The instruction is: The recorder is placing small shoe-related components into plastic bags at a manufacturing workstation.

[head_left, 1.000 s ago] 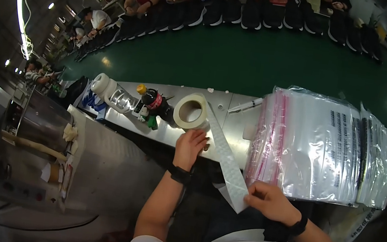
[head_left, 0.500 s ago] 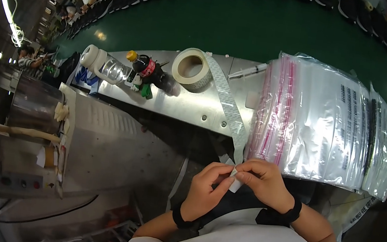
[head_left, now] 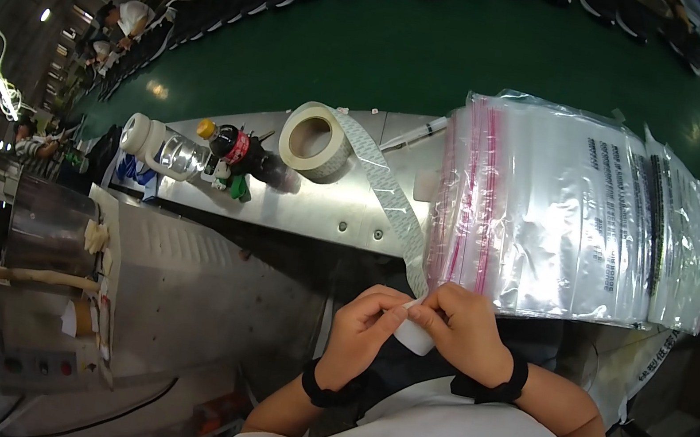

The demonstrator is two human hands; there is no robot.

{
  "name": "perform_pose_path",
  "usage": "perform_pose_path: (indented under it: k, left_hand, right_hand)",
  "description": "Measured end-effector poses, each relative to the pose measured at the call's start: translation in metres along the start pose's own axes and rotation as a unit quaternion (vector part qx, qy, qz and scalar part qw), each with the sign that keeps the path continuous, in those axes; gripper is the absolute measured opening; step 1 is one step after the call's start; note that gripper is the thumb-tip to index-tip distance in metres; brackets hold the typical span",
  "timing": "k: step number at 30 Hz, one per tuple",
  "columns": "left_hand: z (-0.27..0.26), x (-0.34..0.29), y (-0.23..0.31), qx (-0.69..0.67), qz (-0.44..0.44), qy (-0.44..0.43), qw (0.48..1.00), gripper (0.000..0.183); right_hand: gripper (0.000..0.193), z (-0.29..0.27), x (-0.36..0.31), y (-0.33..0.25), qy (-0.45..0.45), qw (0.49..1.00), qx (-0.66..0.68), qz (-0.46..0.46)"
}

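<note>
A roll of label tape (head_left: 332,165) lies on the metal table, and its long printed strip (head_left: 392,196) runs down to my hands. My left hand (head_left: 359,332) pinches the strip near its end between thumb and forefinger. Right beside it, my right hand (head_left: 466,335) is closed on the same strip, thumb against fingers. A white, curled end of the strip (head_left: 414,338) hangs below my fingertips. The fingers hide the exact spot where the two grips meet.
Stacked clear plastic bags with pink seal lines (head_left: 538,218) cover the table's right part. A cola bottle (head_left: 255,159), a clear jug with a white lid (head_left: 172,149) and a pen-like tool (head_left: 415,134) lie on the metal table (head_left: 342,208). People work beyond the green belt (head_left: 373,56).
My hands have shifted slightly left, still pinching the strip. The white end below them now shows wider and more curled. The whole view has turned a little to the right.
</note>
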State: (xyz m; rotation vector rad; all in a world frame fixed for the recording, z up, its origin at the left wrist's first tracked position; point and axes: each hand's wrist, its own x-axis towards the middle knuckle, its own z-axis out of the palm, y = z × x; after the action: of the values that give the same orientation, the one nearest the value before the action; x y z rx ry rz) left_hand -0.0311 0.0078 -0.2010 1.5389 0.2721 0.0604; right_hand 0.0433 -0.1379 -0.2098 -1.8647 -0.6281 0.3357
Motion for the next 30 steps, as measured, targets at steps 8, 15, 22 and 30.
perform_pose_path:
  k: [8,15,22,30]
  left_hand:
    - [-0.013,0.041,0.023,-0.107,0.135,0.071,0.982,0.017]
    - [0.078,0.113,-0.018,-0.395,-0.044,-0.217,0.892,0.038]
    - [0.071,0.125,-0.029,-0.386,-0.136,-0.169,0.897,0.036]
    - [0.123,0.182,-0.004,-0.170,-0.269,-0.348,0.882,0.028]
  right_hand:
    - [0.022,-0.057,-0.015,-0.011,-0.053,0.982,-0.162,-0.079]
    - [0.029,-0.076,0.021,0.035,0.244,0.890,-0.381,-0.057]
    - [0.012,-0.106,0.001,0.049,0.282,0.930,-0.230,-0.041]
    - [0.010,-0.124,0.001,0.012,0.208,0.962,-0.122,-0.126]
